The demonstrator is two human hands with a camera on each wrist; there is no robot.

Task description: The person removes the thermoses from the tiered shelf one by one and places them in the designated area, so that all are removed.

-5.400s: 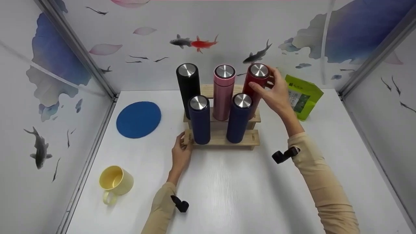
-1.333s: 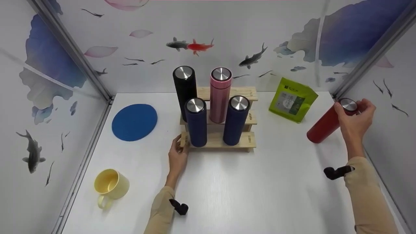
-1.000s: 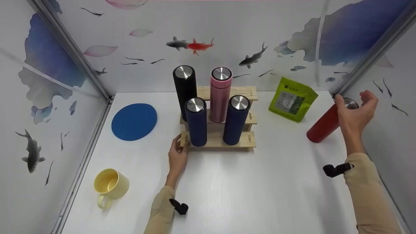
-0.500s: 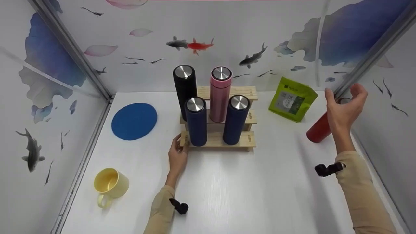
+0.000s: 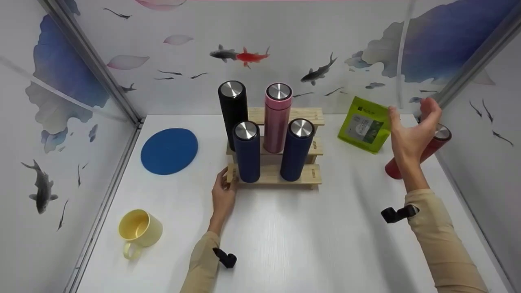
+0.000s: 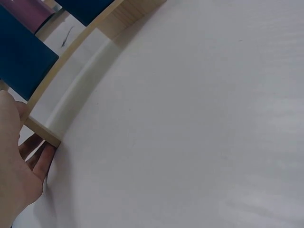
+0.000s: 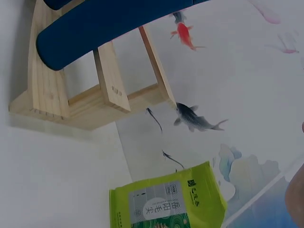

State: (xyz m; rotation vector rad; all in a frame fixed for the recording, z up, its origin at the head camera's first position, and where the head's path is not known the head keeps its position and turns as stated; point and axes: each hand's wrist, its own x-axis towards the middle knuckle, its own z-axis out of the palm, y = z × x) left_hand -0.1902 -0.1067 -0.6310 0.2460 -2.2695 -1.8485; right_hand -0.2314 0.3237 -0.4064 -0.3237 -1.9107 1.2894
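Tan sleeves (image 5: 443,240) cover your forearms, and each carries a small black camera (image 5: 224,257) near the wrist. Nearest you on the white table (image 5: 281,236), off to your left, stands a yellow mug (image 5: 142,230), its handle toward you. Farther out, your left hand (image 5: 224,195) grips the wooden rack (image 5: 270,175) by the left end of its lowest step, thumb above and fingers hooked beneath (the left wrist view shows this best). On that step stand two blue bottles (image 5: 247,158), set apart from each other. Over on your right, the red bottle (image 5: 433,147) stands directly on the table, well apart from the rack. Your right hand (image 5: 411,138) is raised before it, holding nothing, thumb and fingers spread, and hides part of the bottle from the head view. Across on the far left lies a blue disc (image 5: 169,151). Back on the rack's middle step stand a black bottle (image 5: 234,110) and a pink bottle (image 5: 276,126), both silver-topped. Between the rack and the red bottle, near the wall (image 5: 281,24), you have a green pouch (image 5: 366,124), label showing. Fish and petals are printed on that wall.
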